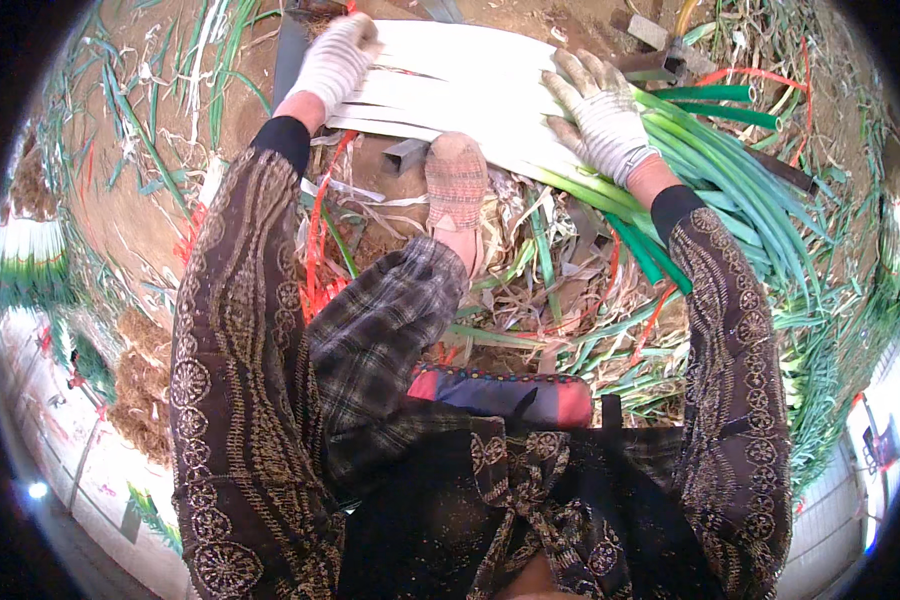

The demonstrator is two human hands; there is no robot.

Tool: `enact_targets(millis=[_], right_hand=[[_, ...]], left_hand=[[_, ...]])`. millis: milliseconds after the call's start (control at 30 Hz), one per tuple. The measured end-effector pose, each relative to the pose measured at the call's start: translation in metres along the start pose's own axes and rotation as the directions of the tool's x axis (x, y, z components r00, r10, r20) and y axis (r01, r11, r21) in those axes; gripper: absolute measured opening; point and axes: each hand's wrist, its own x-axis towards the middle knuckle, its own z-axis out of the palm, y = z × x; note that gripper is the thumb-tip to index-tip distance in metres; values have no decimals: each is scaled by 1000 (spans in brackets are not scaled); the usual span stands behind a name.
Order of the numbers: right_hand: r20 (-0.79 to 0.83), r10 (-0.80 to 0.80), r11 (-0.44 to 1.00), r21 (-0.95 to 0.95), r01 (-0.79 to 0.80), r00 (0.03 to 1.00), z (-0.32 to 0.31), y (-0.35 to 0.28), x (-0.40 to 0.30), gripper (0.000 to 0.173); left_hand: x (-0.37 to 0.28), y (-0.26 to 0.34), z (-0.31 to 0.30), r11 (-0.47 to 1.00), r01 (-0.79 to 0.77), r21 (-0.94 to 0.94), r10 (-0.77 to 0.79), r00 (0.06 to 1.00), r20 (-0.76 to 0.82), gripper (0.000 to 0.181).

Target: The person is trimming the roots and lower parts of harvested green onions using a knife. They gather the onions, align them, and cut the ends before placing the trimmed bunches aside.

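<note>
A bundle of long-stemmed green onions or leeks point(465, 75) lies across a low metal stand in front of me. Its white stalks point left and its green leaves point(742, 180) fan out to the right. My left hand point(341, 60), in a dirty striped work glove, is at the white end of the stalks with its fingers bent and slightly blurred. Whether it grips any stalk is unclear. Gloved the same way, my right hand point(600, 109) rests flat on top of the stalks, fingers spread, close to where white turns green.
Green hollow tubes point(720, 94) and square metal bars point(405, 156) belong to the stand. My foot point(457, 180) is just below the bundle. Red plastic strapping point(315, 247) and dry peeled leaves point(525, 225) litter the soil. Tied onion bundles point(30, 251) stand far left.
</note>
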Motion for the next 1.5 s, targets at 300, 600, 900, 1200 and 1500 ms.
enact_targets(millis=[300, 600, 900, 1200, 1500], right_hand=[[33, 25, 999, -21, -24, 999, -1, 0, -1, 60], [37, 27, 1000, -15, -27, 999, -3, 0, 0, 61], [20, 14, 1000, -8, -14, 1000, -2, 0, 2, 63], [14, 9, 1000, 0, -9, 1000, -1, 0, 0, 63], [12, 7, 1000, 21, -7, 1000, -4, 0, 1, 62]], left_hand=[[37, 23, -34, 858, -187, 479, 74, 967, 244, 25], [43, 48, -38, 808, -140, 572, 5, 973, 231, 20], [9, -7, -4, 815, -321, 483, 366, 931, 1, 25], [-9, 4, 10, 849, -208, 485, 240, 971, -4, 33], [33, 2, 11, 719, -207, 663, 15, 959, 283, 14]])
